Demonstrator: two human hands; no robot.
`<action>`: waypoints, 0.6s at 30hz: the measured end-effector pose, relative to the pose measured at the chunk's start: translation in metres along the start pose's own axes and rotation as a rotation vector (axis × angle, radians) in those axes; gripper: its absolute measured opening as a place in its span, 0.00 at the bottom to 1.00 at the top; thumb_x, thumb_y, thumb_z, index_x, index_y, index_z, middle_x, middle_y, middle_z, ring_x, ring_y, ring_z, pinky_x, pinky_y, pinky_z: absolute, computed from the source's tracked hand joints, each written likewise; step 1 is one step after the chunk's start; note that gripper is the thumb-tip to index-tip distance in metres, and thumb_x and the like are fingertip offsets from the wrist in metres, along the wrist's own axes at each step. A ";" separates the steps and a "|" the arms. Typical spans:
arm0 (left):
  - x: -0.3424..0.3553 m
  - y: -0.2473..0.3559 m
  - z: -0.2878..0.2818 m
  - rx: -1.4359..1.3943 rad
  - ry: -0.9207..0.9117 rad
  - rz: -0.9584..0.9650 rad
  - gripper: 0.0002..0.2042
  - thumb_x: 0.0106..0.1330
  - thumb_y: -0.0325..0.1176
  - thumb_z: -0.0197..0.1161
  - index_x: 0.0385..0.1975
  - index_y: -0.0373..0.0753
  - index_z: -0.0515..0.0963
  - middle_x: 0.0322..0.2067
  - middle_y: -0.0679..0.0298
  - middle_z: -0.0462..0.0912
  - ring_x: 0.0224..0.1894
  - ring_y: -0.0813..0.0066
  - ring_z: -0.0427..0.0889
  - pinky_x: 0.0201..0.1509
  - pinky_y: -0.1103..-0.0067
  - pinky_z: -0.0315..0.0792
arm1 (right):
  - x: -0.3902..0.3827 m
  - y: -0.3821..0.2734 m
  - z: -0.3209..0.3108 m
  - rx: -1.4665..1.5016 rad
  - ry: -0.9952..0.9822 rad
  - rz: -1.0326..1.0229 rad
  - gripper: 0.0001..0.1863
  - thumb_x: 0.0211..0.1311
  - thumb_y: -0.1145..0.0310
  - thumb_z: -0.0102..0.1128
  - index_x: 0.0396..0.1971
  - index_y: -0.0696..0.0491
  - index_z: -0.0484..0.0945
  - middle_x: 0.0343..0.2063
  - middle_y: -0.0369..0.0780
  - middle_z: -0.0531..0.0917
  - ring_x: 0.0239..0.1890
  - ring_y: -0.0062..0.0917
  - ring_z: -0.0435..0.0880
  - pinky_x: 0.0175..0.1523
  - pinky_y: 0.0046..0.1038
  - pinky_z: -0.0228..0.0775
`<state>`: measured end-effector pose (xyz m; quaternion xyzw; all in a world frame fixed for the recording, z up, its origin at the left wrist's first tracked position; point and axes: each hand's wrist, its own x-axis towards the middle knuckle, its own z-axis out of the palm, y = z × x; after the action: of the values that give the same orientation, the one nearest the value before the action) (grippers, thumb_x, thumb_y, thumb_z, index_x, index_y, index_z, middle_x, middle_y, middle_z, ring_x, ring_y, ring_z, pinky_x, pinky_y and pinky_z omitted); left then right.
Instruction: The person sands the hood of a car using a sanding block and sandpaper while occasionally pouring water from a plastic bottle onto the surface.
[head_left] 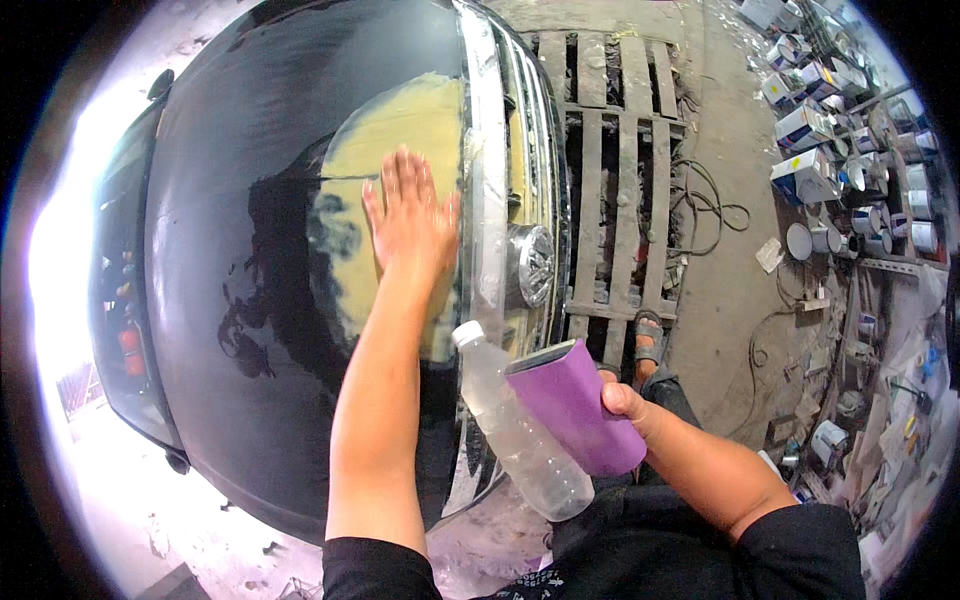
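Far left: windscreen, glare behind it. Then the hood, black, dull in places, with darker, wet-looking blotches toward its front.

The patch, mustard-yellow filler by its look, sits at the hood's front edge, right up against the bright trim. Its left border is feathered and smudgy with grey.

Left hand lies palm down across the patch, fingers straight and a little spread, holding nothing. I take this as the checking step: feeling the filler for ridges and dips.

Next along, the bottle, clear plastic, white cap, tilted in front of the trim. How much is in it I can't make out. Round lamp beyond it.

Block, purple with a dark edge, overlaps the bottle. Right hand is clamped on the block, thumb over the near face; other fingers mostly hidden, so I can't tell whether they also steady the bottle.

My judgement: the next move calls for lifting the palm off and, should a high spot turn up, setting the block flat there with even, light pressure.

Further right: slatted pallet, sandalled foot by it, looped cable, heaped tins.
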<state>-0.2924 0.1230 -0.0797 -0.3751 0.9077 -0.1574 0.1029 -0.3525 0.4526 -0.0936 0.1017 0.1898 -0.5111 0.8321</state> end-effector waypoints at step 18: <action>-0.256 -0.034 0.037 0.213 -0.110 0.228 0.37 0.67 0.50 0.51 0.71 0.34 0.56 0.75 0.51 0.51 0.78 0.51 0.42 0.77 0.51 0.33 | -0.016 -0.034 0.057 -0.052 0.024 0.096 0.52 0.49 0.38 0.69 0.69 0.55 0.64 0.62 0.47 0.74 0.62 0.37 0.75 0.70 0.38 0.61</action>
<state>-0.0807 0.2755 -0.0843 -0.2646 0.9156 -0.2193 0.2088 -0.3769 0.4295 -0.0340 0.0949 0.2079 -0.4643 0.8557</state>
